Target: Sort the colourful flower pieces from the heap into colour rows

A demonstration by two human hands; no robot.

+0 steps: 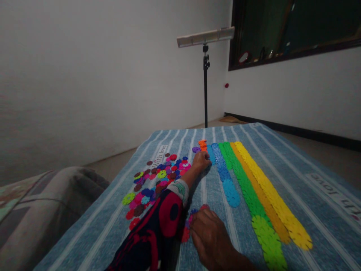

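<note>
My left hand [201, 161] is stretched forward, its fingers pinched together beside a short row of light blue notched discs [211, 150]. Whatever sits between those fingertips is hidden. Just beyond it lie a few orange discs [202, 144] and a purple disc [196, 149]. Closer to me, my right hand [210, 233] rests low on the cloth with curled fingers. A red disc [205, 206] shows at its fingertips, and more red discs [185, 234] lie at its left side; I cannot make out what it grips. A loose pile of mixed-colour discs [162, 174] spreads left of my arm.
Overlapping rows of yellow discs [270, 192], gold discs [261, 188], green discs [245, 184] and blue discs [221, 162] run lengthwise on the striped blue cloth [304, 210]. A black stand [205, 90] rises behind the far edge. Grey fabric [67, 203] is at left.
</note>
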